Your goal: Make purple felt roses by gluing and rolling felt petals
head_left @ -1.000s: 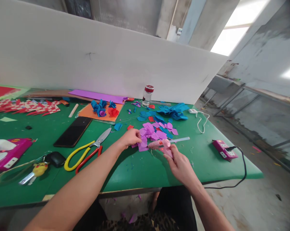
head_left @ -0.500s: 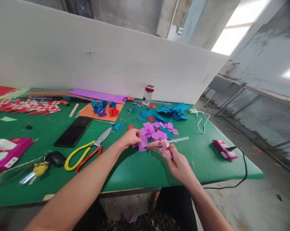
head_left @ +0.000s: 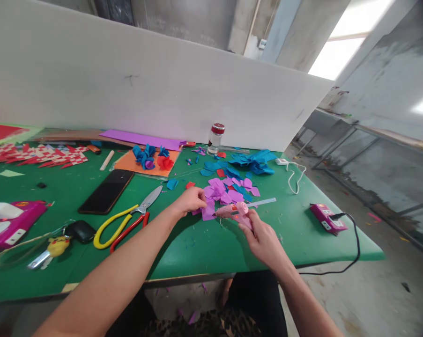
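My right hand (head_left: pixel 262 238) is closed around a pink hot glue gun (head_left: pixel 234 210), a clear glue stick (head_left: pixel 262 202) poking out of its back end. The gun's nozzle points left, at a purple paper piece (head_left: pixel 207 213) lying on the green table (head_left: pixel 204 245). My left hand (head_left: pixel 192 200) pinches that purple piece at its left side, fingers pressed together. Just beyond both hands lies a heap of purple petals (head_left: pixel 225 189) mixed with blue ones.
Yellow-and-red-handled scissors (head_left: pixel 127 222) and a black phone (head_left: pixel 106 191) lie to the left. Finished paper roses (head_left: pixel 151 158) sit on an orange sheet. A jar (head_left: pixel 215 138), blue scraps (head_left: pixel 255 161), a pink power strip (head_left: pixel 328 219) with black cable, keys (head_left: pixel 53 248) and a white partition (head_left: pixel 144 89) are around.
Hardly anything has moved. My right hand with the glue gun has shifted very slightly toward the purple piece; my left hand stays pinched on it.
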`<state>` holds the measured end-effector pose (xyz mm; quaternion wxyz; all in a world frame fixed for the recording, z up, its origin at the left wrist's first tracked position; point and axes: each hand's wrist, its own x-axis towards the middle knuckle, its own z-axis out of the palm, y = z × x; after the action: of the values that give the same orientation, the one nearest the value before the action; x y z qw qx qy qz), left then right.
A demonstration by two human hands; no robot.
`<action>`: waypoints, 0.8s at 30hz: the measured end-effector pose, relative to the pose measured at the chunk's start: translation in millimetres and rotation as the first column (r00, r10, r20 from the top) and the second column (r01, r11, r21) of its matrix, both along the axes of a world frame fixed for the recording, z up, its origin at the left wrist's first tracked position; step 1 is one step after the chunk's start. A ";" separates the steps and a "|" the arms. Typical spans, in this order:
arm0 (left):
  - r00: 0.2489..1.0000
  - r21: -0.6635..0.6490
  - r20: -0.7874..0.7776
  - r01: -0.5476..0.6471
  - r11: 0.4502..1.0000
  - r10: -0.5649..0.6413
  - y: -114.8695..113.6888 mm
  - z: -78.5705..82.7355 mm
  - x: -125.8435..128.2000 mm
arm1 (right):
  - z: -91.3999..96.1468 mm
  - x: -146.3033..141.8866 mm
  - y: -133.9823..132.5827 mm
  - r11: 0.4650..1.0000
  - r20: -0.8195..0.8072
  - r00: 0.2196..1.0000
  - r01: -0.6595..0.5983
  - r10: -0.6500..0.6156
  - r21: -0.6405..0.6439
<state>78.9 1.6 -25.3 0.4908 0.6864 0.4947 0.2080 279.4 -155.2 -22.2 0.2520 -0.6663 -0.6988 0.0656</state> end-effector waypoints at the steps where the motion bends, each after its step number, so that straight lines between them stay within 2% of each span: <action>1: 1.000 -0.001 0.000 0.000 1.000 0.000 0.0 0.0 0.0 | -0.1 0.6 -0.4 1.000 0.005 1.000 0.005 -0.005 0.002; 6: 1.000 0.018 -0.008 0.000 1.000 0.000 -0.4 1.3 0.0 | 1.6 1.3 -3.4 0.999 -0.015 0.999 0.041 -0.041 0.023; 14: 1.000 -0.006 0.002 0.000 1.000 0.000 0.3 -1.2 -0.2 | 0.0 -6.0 -0.1 1.000 -0.039 0.999 -0.012 0.012 0.009; 20: 1.000 -0.012 0.004 -0.001 1.000 0.001 1.1 -2.1 0.0 | -0.5 -2.7 -2.3 0.999 -0.007 0.999 0.035 -0.035 0.021; 24: 1.000 -0.009 -0.005 0.001 1.000 -0.001 0.7 -1.2 0.5 | 3.8 -2.1 -4.2 0.998 -0.044 0.997 0.058 -0.057 0.008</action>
<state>79.4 2.2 -26.4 0.4926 0.6850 0.4965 0.2039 277.3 -159.4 -18.4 0.2722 -0.6833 -0.6739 0.0694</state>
